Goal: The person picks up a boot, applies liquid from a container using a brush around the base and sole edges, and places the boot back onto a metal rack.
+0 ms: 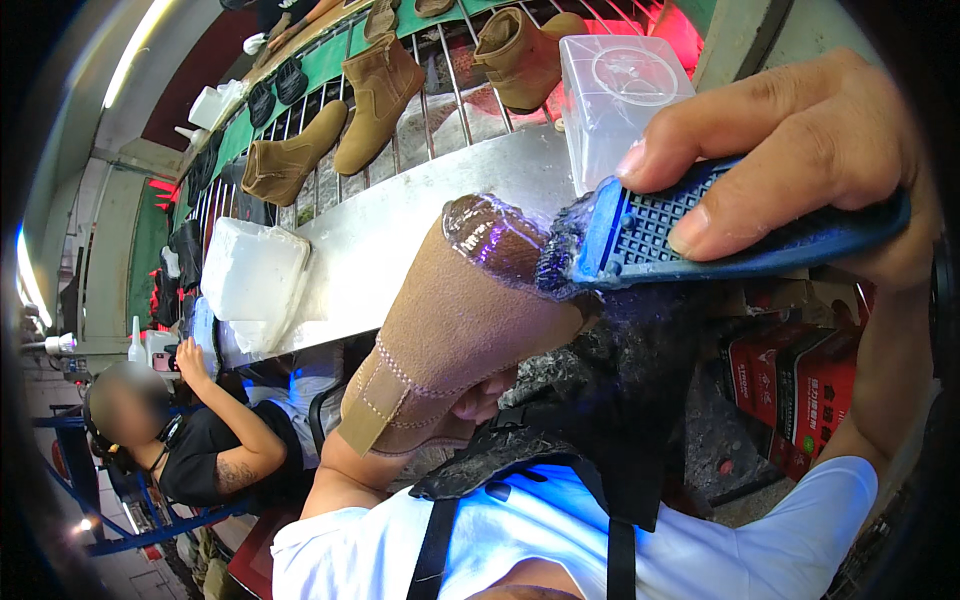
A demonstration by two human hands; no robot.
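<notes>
My left hand (484, 399) holds a tan suede ankle boot (455, 320), its fingers partly hidden behind the shaft. The boot is tilted with its toe away from me, and wet, glossy brown coating shows on the toe end. My right hand (800, 150) grips a blue brush (650, 225) with a textured back, fingertips pressed on top of it. The brush's dark, wet bristles (565, 245) touch the edge of the coated area. No sole shows on the boot's coated end.
Ahead is a metal ledge (380, 255) with a translucent plastic container (250, 270) and a taller clear one (620, 100). Beyond it, more tan boots (380, 100) and dark shoes lie on a barred rack. Red boxes (790, 385) stand low right. A co-worker (220, 450) sits left.
</notes>
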